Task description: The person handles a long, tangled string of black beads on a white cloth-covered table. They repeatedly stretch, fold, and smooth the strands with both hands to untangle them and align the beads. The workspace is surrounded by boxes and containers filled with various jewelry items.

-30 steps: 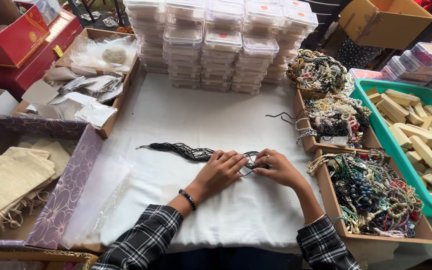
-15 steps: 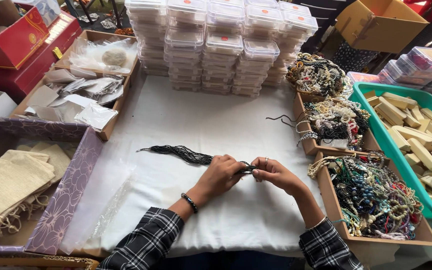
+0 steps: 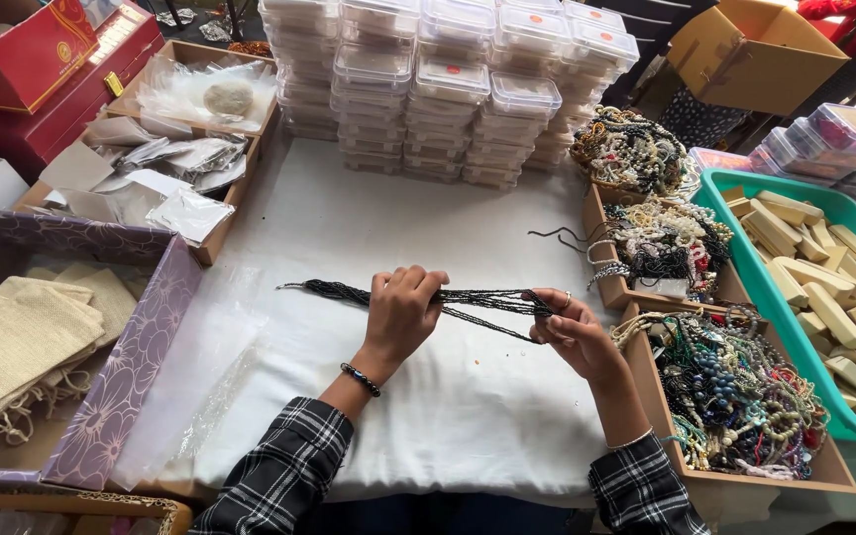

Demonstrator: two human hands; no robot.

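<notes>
My left hand (image 3: pixel 403 312) closes its fingers over a bundle of dark beaded strands (image 3: pixel 487 299), knuckles up. My right hand (image 3: pixel 569 327) pinches the same bundle at its other end, palm turned toward me. The strands run taut between both hands; a loose tail extends left onto the white cloth (image 3: pixel 378 228). Just right of my right hand stands a cardboard box of mixed beaded necklaces (image 3: pixel 735 391). A purple patterned box (image 3: pixel 126 381) holding burlap pouches (image 3: pixel 22 337) lies well to the left.
</notes>
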